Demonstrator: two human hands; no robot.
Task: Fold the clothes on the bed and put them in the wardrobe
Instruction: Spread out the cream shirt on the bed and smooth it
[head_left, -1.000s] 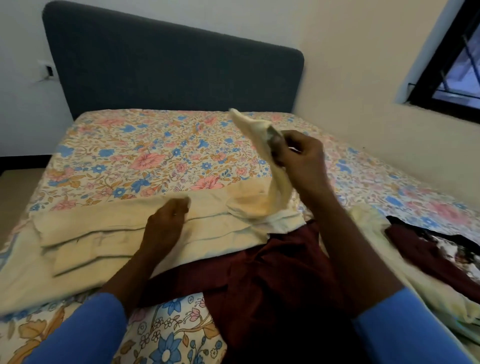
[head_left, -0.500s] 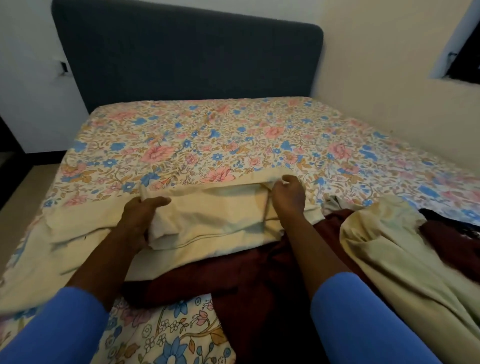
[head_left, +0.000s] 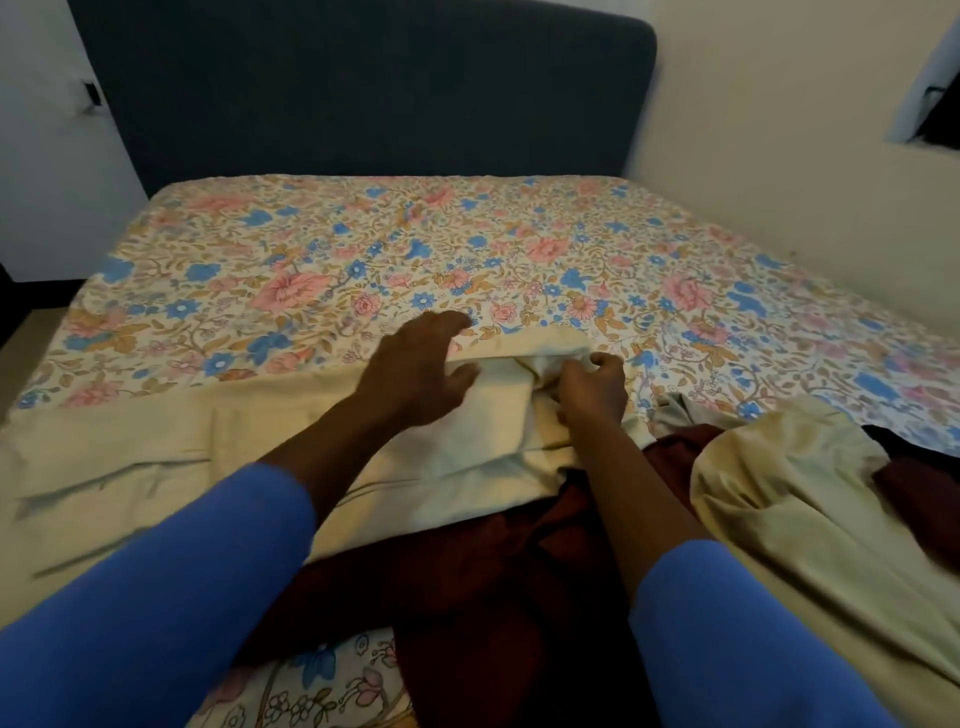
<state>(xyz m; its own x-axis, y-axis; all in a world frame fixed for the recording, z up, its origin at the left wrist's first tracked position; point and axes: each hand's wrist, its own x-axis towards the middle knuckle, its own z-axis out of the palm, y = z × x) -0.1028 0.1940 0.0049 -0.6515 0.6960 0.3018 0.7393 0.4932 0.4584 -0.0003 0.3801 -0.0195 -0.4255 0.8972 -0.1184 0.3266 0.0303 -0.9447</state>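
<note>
Two hands work at one cream garment (head_left: 457, 452) lying partly folded across the near part of the bed (head_left: 363, 249). The left hand (head_left: 415, 369) is spread wide with relaxed fingers over the garment's far edge and holds nothing, while the right hand (head_left: 592, 387) has its fingers curled, pinching a bunched fold of that cloth. Three more pieces lie on the bed: one maroon garment (head_left: 467, 571) under and in front of it, a second cream garment (head_left: 779, 499) heaped to the right, and a dark piece (head_left: 914, 478) cut off by the right edge. The left hand is blurred, so I cannot tell if it touches the cloth.
</note>
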